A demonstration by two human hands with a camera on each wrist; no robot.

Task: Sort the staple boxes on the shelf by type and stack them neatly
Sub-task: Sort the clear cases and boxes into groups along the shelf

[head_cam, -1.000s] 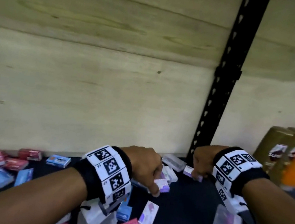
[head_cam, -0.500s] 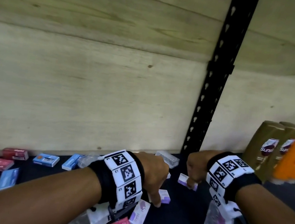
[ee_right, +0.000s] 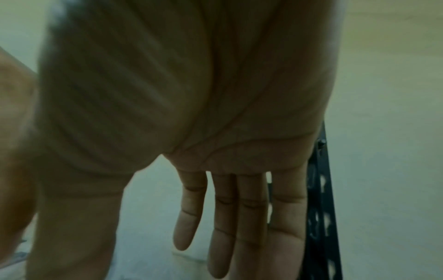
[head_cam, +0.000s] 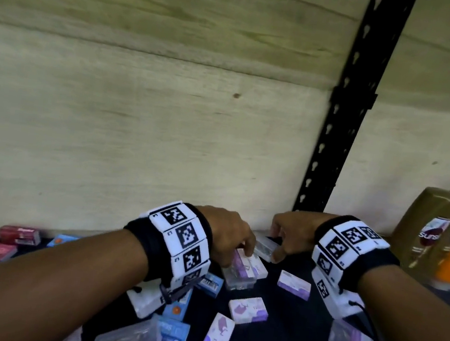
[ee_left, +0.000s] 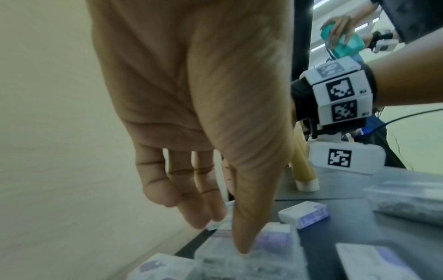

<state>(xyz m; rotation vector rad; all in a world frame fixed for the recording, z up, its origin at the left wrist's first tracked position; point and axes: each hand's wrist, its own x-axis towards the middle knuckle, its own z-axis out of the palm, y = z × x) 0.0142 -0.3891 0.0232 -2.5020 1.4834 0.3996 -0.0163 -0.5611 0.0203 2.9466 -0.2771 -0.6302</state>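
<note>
The right hand (head_cam: 290, 234) pinches a clear box (head_cam: 265, 246) at the wall while the left hand (head_cam: 226, 237), fingers straight, touches the stack (head_cam: 244, 272) — a nudge could topple it.

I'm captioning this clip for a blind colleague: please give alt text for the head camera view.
Two hands wearing marker wristbands work on a dark shelf: the left hand rests fingertips on a white-and-purple staple box, the right hand grips a clear plastic case. Red, blue and purple boxes lie scattered; gold shampoo bottles stand at right.
</note>
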